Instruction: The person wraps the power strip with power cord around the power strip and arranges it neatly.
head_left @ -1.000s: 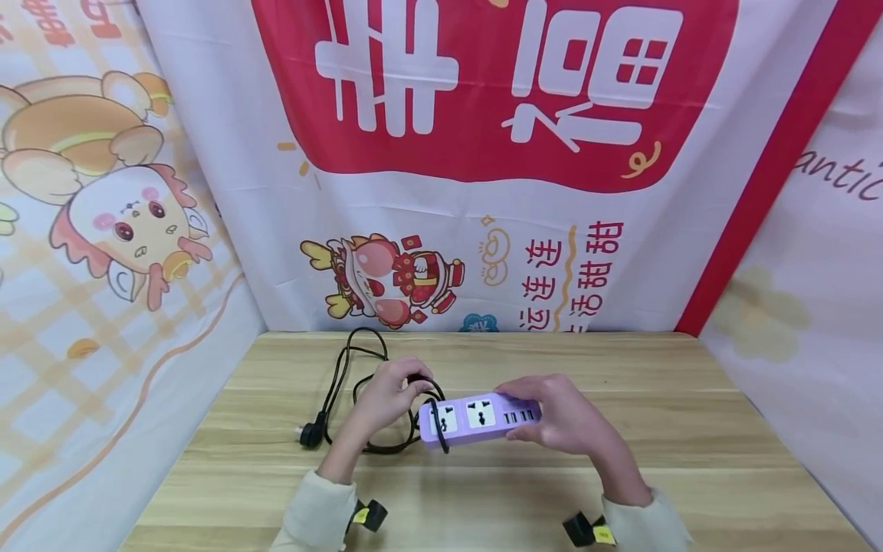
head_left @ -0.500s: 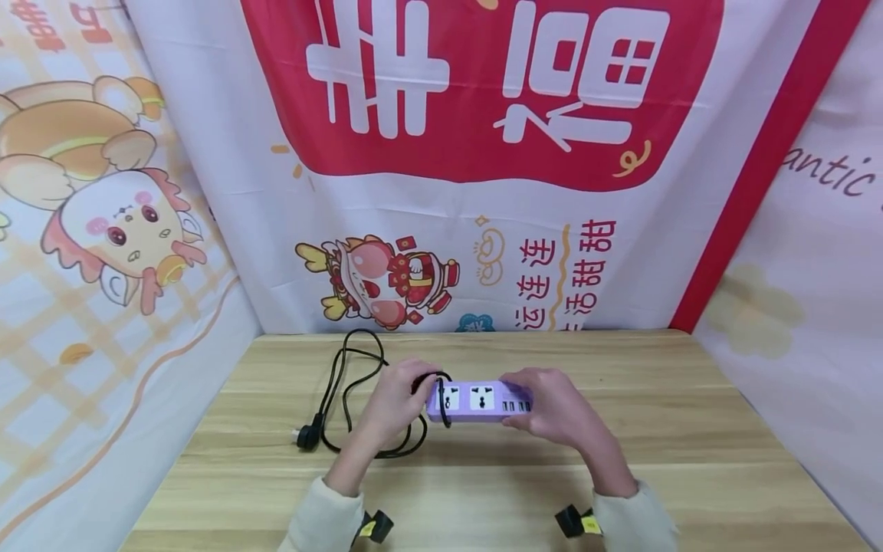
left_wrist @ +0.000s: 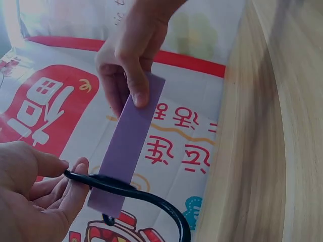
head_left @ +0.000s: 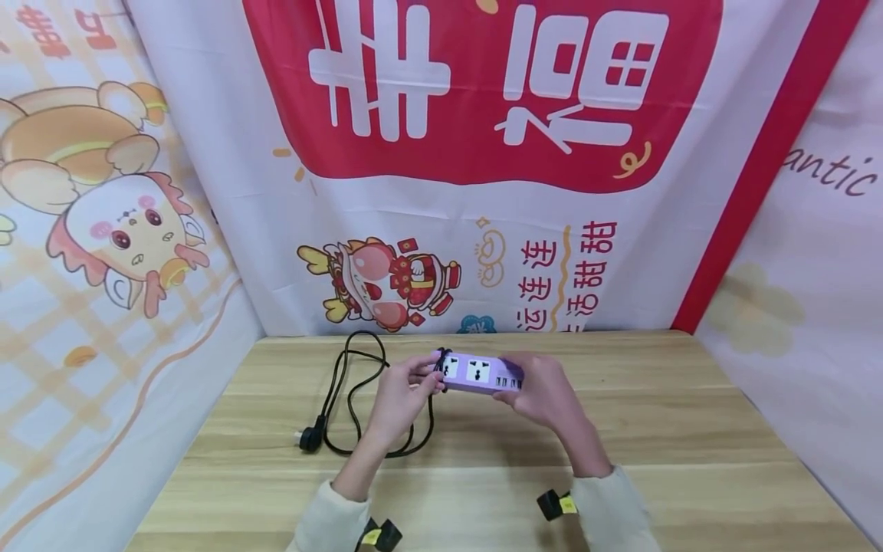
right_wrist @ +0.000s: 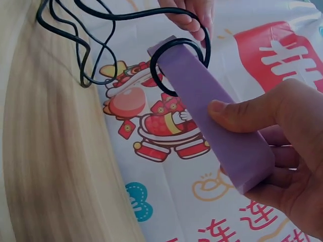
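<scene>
A light purple power strip with white sockets and USB ports is held up off the table. My right hand grips its far right end, thumb on one long side in the right wrist view. Around the strip's left end loops its black power cord. At that end my left hand pinches the cord between thumb and fingers, as the left wrist view shows with the cord crossing the strip's side. The rest of the cord lies in loose loops on the table, ending in a black plug.
The wooden table runs back to a printed cloth wall. Similar printed cloths stand at the left and right. Small black devices with yellow labels sit at both wrists.
Both hands have raised the strip away from me, up and slightly left. The cord loop, hanging loosely over the first socket before, now sits nearer the strip's left end.
</scene>
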A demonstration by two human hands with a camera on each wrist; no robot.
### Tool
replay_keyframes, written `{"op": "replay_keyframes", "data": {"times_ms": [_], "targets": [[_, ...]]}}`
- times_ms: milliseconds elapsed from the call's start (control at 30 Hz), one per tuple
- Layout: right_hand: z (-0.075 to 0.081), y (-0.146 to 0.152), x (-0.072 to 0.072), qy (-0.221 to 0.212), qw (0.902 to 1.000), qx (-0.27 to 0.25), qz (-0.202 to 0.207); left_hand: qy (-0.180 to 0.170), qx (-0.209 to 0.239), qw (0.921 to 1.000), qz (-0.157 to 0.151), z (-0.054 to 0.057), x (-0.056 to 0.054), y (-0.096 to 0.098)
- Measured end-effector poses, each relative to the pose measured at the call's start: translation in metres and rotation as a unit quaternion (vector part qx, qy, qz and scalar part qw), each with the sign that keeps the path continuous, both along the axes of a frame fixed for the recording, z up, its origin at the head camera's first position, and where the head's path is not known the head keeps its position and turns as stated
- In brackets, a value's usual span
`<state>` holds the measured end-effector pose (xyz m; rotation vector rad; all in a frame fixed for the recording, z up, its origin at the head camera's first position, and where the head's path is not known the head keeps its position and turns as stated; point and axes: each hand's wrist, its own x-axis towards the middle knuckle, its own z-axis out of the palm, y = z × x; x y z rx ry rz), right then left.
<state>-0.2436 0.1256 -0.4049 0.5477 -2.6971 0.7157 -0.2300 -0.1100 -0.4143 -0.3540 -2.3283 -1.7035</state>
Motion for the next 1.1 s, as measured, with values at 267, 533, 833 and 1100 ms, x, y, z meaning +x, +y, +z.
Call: {"op": "replay_keyframes", "data": {"times_ms": [267,533,833,1100], "targets": [[-0.002,0.007,-0.015,-0.009,0.9958,-0.091,0.004,-0.068,0.084,0.9935,-0.035,0.000,-0.001,0.001],[0.000,0.024,-0.021,-0.048,0.9750,-0.217,-0.005,-0.040,0.011,0.9922,-0.118,-0.015,-0.005,0.008],[0.000,0.026,-0.023,-0.078,0.9664,-0.245,0.007,-0.088,0.041,0.9837,-0.151,-0.033,-0.021,0.009],[0.004,0.034,-0.023,-0.094,0.9633,-0.251,0.014,-0.051,-0.008,0.9904,-0.128,-0.049,-0.037,0.004]]}}
